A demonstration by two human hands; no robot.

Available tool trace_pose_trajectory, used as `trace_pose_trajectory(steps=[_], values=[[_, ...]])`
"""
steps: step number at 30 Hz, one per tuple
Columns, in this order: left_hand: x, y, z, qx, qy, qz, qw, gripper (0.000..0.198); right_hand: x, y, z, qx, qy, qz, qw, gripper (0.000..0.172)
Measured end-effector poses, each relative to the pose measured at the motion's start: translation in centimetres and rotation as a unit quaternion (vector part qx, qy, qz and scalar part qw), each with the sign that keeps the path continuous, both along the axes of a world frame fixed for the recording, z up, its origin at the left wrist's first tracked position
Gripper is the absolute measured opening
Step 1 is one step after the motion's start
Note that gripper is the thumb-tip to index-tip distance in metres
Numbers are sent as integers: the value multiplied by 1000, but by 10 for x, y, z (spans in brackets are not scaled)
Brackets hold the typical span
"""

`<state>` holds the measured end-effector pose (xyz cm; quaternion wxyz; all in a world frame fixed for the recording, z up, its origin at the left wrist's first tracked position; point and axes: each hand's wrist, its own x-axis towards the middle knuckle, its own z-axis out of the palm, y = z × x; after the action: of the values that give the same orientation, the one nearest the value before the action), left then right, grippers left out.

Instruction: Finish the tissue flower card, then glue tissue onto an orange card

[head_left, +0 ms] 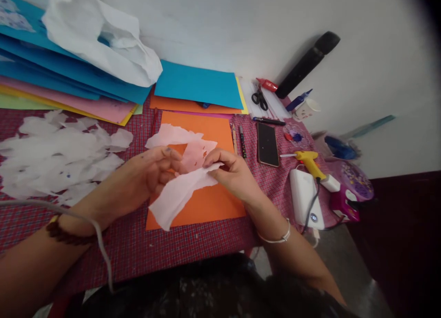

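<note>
My right hand (229,173) pinches the end of a torn strip of thin white paper (175,196), which hangs down to the left over an orange sheet (213,208). Beside the strip is my left hand (151,169), its fingers curled near the paper; whether they grip it is hard to make out. More torn pieces of thin paper (175,135) lie on the orange sheet behind my hands, one of them with small holes.
Torn white paper (55,153) is heaped at the left, below stacked coloured sheets (62,65). To the right are a phone (268,144), scissors (259,99), a yellow glue gun (310,163) and a white power bank (306,198). A cable (99,235) crosses my left forearm.
</note>
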<state>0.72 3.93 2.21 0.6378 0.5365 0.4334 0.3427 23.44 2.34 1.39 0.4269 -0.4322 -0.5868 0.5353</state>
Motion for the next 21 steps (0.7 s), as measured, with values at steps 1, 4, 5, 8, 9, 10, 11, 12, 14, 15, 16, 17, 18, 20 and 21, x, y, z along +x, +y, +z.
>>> trace_pose_trajectory(steps=[1, 4, 5, 8, 9, 10, 11, 12, 14, 15, 16, 17, 18, 20, 21], values=[[0, -1, -3, -25, -12, -21, 999, 20, -2, -2, 0, -11, -3, 6, 1000, 7], [0, -5, -8, -48, -11, -72, 996, 18, -8, -7, 0, -63, -17, 26, 997, 12], [1, -7, -7, -48, 5, -85, 995, 20, -10, -9, -1, -82, -16, 36, 996, 14], [6, -11, -3, -78, 28, -102, 991, 20, -15, -11, -5, -107, -4, 59, 993, 17], [8, -12, -2, -93, 31, -100, 990, 20, -16, -11, -6, -106, 0, 63, 992, 17], [10, -12, -1, -105, 33, -96, 989, 20, -17, -11, -7, -104, 5, 66, 992, 17], [11, -13, 0, -112, 34, -92, 989, 21, -17, -10, -7, -104, 11, 68, 992, 17], [11, -13, 0, -113, 36, -89, 989, 22, -17, -10, -7, -104, 18, 67, 992, 17], [12, -12, 0, -107, 44, -87, 990, 21, -16, -9, -6, -100, 27, 57, 993, 17], [11, -12, 0, -101, 46, -88, 990, 20, -16, -9, -6, -93, 27, 48, 994, 17], [11, -12, 0, -93, 47, -89, 991, 20, -15, -8, -5, -85, 25, 40, 995, 16], [12, -12, 0, -83, 50, -87, 991, 19, -15, -8, -5, -76, 23, 33, 996, 15], [12, -11, 1, -74, 51, -87, 992, 17, -15, -8, -5, -69, 21, 29, 997, 14], [14, -11, 1, -58, 45, -83, 994, 15, -16, -9, -6, -60, 16, 31, 998, 11], [15, -11, 1, -53, 42, -82, 994, 15, -16, -9, -6, -57, 14, 34, 998, 9]])
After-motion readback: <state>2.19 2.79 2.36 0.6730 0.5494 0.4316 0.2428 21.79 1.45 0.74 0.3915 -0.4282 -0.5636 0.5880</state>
